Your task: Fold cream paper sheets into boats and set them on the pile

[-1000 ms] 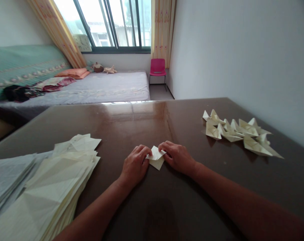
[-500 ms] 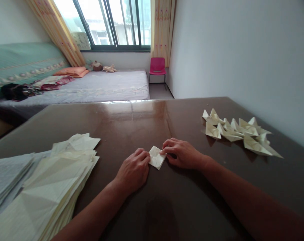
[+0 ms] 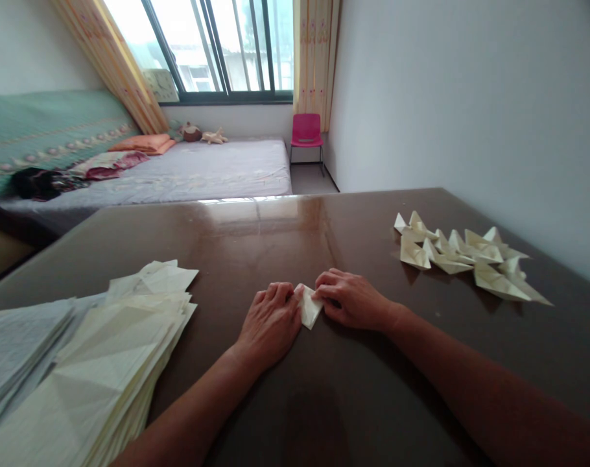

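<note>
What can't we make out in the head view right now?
- Folded paper, head view: left part under the left hand; right corner covered by the right hand.
- Paper stack, head view: cut off by the bottom edge.
- Grey sheets, head view: cut off by the left edge; any markings too blurred.
- Paper shapes, head view: they overlap, so exact count unclear.

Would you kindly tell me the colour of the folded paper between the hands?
The folded paper is pale cream, best seen in the head view.
</note>
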`<action>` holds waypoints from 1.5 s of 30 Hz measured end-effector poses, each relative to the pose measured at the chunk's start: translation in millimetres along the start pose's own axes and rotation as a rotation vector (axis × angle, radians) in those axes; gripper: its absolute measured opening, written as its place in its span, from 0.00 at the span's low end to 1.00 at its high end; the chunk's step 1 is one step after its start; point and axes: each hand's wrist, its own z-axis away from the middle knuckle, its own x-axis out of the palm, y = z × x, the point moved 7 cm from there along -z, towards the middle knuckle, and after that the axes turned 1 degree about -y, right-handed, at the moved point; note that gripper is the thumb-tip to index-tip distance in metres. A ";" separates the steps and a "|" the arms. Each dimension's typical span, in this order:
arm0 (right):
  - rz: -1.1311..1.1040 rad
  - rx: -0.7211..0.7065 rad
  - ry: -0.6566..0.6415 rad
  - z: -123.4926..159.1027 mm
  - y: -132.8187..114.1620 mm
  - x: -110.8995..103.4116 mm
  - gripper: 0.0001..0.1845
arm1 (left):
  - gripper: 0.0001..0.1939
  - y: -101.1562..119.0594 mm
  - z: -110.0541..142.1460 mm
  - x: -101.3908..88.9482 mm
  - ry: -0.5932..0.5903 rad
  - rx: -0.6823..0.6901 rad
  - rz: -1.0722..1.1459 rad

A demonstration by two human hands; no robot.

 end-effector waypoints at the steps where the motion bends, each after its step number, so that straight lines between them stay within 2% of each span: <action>1: 0.006 0.000 0.006 -0.4 -0.9 -0.4 0.10 | 0.21 -0.1 0.0 -0.6 0.009 -0.002 0.002; 6: 0.021 -0.014 0.036 -1.1 -2.9 -0.8 0.13 | 0.21 1.9 0.5 2.1 0.017 0.035 -0.001; 16: -0.068 -0.045 -0.011 1.3 -0.5 1.4 0.24 | 0.21 -3.3 0.6 4.2 -0.004 0.034 0.045; 18: -0.073 -0.058 0.004 0.8 -1.4 1.4 0.22 | 0.21 -5.1 0.7 1.5 0.008 0.040 0.073; 24: -0.006 -0.097 0.016 0.9 0.1 3.7 0.08 | 0.14 -4.3 4.4 -11.3 0.058 0.128 0.226; 26: 0.023 -0.115 0.024 1.5 0.9 3.7 0.07 | 0.17 -3.9 6.4 -14.0 0.081 0.142 0.235; 28: 0.056 -0.129 0.046 2.1 1.2 2.9 0.08 | 0.25 -3.7 8.9 -17.8 0.146 0.141 0.215; 30: 0.101 -0.136 0.073 2.6 0.2 1.7 0.07 | 0.24 -2.0 11.2 -19.8 0.194 0.156 0.194; 32: 0.154 -0.148 0.082 2.8 -3.0 1.1 0.07 | 0.14 0.7 12.5 -18.0 0.182 0.189 0.176; 34: 0.198 -0.158 0.069 2.7 -7.2 0.9 0.08 | 0.08 2.0 13.0 -14.9 0.146 0.220 0.156; 40: 0.158 -0.190 0.010 2.9 -16.1 3.6 0.13 | 0.10 1.5 13.0 -12.9 0.110 0.262 0.126; 45: 0.048 -0.147 -0.013 1.7 -5.0 11.0 0.11 | 0.10 -1.5 11.7 -12.6 0.068 0.172 0.163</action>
